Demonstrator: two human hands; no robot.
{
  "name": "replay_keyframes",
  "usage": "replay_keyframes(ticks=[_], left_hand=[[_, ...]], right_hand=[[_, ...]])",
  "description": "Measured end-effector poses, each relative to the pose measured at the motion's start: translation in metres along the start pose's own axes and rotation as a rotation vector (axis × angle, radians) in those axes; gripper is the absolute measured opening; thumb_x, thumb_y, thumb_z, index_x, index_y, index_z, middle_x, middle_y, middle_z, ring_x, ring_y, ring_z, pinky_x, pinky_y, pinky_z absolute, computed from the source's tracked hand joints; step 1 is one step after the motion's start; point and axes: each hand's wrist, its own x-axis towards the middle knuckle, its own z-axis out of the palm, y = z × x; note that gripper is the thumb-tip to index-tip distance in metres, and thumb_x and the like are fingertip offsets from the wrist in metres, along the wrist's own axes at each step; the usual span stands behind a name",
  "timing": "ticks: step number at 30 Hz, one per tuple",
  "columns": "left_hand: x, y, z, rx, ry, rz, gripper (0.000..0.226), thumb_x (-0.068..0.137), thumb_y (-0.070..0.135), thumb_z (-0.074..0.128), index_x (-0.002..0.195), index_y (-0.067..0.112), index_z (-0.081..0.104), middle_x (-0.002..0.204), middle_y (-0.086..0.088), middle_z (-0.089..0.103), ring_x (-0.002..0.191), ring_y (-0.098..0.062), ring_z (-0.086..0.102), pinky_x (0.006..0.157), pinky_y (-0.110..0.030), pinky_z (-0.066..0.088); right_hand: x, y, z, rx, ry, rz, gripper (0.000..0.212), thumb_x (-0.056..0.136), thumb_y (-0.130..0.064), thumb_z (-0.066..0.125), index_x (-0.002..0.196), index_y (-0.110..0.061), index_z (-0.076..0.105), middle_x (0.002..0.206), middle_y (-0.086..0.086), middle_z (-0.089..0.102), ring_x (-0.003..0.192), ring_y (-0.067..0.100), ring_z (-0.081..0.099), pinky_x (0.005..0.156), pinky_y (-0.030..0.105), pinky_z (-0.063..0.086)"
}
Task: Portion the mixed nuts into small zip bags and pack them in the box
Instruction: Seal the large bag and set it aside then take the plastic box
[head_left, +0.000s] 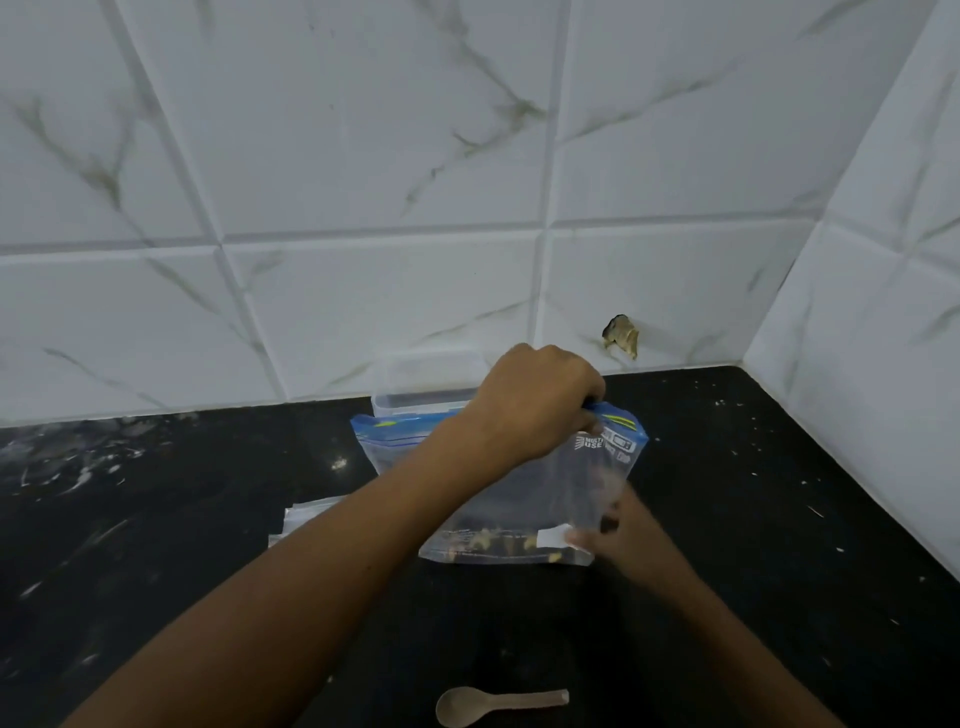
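pinching the blue zip edge of the large zip bag (519, 499) at frame centre, my left grip (530, 405) holds it upright on the black worktop (753, 493). my right grip (618, 530), blurred, clasps its lower right corner. mixed nuts (493, 543) lie inside; clear box (415, 384) behind, wooden spoon (493, 704) at bottom.

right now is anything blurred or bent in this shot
Head view: the right hand behind the zip bag is smeared by motion; the left hand on the zip is sharper; tile lines bow from the wide lens; a small glare spot on the counter.
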Motion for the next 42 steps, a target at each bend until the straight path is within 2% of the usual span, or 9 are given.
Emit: replay_keyframes(ticks=[3,7,15,21,25,30,37,40,42], left_hand=[[-0.001,-0.001,0.001,-0.070,-0.051,-0.010,0.022,0.089,0.036,0.066,0.102,0.019,0.070,0.099,0.000,0.070,0.088,-0.018,0.061,0.067,-0.030,0.036],[-0.010,-0.013,0.000,-0.125,-0.118,-0.054,0.021,0.088,0.037,0.067,0.104,0.023,0.068,0.098,0.002,0.069,0.089,-0.018,0.061,0.074,-0.032,0.048],[-0.052,-0.081,-0.017,-0.116,-0.193,-0.279,0.015,0.090,0.032,0.067,0.100,0.024,0.073,0.092,0.003,0.071,0.084,-0.015,0.061,0.081,-0.035,0.052],[-0.062,-0.088,-0.014,-0.168,-0.127,-0.304,0.014,0.090,0.032,0.067,0.093,0.019,0.072,0.086,0.002,0.070,0.081,-0.017,0.059,0.076,-0.036,0.051],[-0.066,-0.090,-0.012,-0.192,-0.084,-0.302,0.014,0.090,0.033,0.067,0.094,0.020,0.072,0.087,0.003,0.071,0.079,-0.016,0.060,0.074,-0.037,0.053],[-0.078,-0.103,-0.015,-0.282,-0.063,-0.349,0.005,0.089,0.027,0.070,0.087,0.023,0.071,0.075,0.011,0.063,0.072,-0.012,0.058,0.063,-0.022,0.044],[-0.085,-0.110,-0.019,-0.326,-0.049,-0.357,0.011,0.088,0.027,0.071,0.079,0.031,0.065,0.074,0.010,0.065,0.068,-0.009,0.055,0.061,-0.019,0.042],[-0.086,-0.108,-0.019,-0.339,-0.085,-0.340,0.007,0.088,0.027,0.071,0.083,0.027,0.066,0.073,0.016,0.060,0.069,-0.008,0.055,0.062,-0.015,0.041],[-0.086,-0.108,-0.019,-0.339,-0.096,-0.331,0.006,0.089,0.028,0.070,0.085,0.023,0.069,0.074,0.016,0.060,0.071,-0.008,0.056,0.063,-0.016,0.042]], right_hand=[[-0.014,-0.053,-0.024,0.250,0.136,-0.204,0.053,0.079,-0.003,0.072,0.113,-0.035,0.047,0.100,-0.018,0.063,0.094,-0.001,0.065,0.065,0.012,0.052],[-0.021,-0.088,-0.046,0.044,0.240,-0.396,0.030,0.086,-0.005,0.064,0.093,-0.034,0.061,0.092,-0.011,0.066,0.087,-0.003,0.064,0.068,0.012,0.052],[-0.014,-0.093,-0.067,-0.066,0.109,-0.290,0.022,0.090,-0.015,0.062,0.088,-0.037,0.063,0.088,-0.011,0.070,0.086,0.005,0.066,0.070,0.019,0.051],[-0.006,-0.099,-0.066,-0.054,0.179,-0.457,0.016,0.091,-0.008,0.062,0.079,-0.017,0.069,0.071,-0.003,0.068,0.062,-0.001,0.055,0.060,0.009,0.043],[-0.001,-0.092,-0.065,0.171,0.116,-0.368,0.019,0.093,-0.006,0.056,0.085,-0.013,0.072,0.079,0.006,0.070,0.076,0.012,0.062,0.074,0.028,0.053],[-0.001,-0.089,-0.070,0.208,0.198,-0.349,0.021,0.089,0.003,0.059,0.087,-0.016,0.068,0.074,-0.004,0.073,0.071,0.005,0.067,0.064,0.015,0.054],[0.003,-0.091,-0.069,0.448,0.135,-0.286,0.007,0.077,-0.019,0.069,0.082,-0.016,0.073,0.077,0.004,0.071,0.076,0.018,0.065,0.064,0.024,0.058],[0.003,-0.092,-0.071,0.267,0.113,-0.288,0.016,0.084,-0.025,0.067,0.098,-0.022,0.070,0.092,0.000,0.072,0.085,0.018,0.067,0.068,0.023,0.057],[0.000,-0.103,-0.072,-0.094,0.128,-0.315,0.024,0.087,-0.025,0.067,0.109,-0.031,0.064,0.101,-0.012,0.067,0.088,0.009,0.065,0.071,0.016,0.051]])
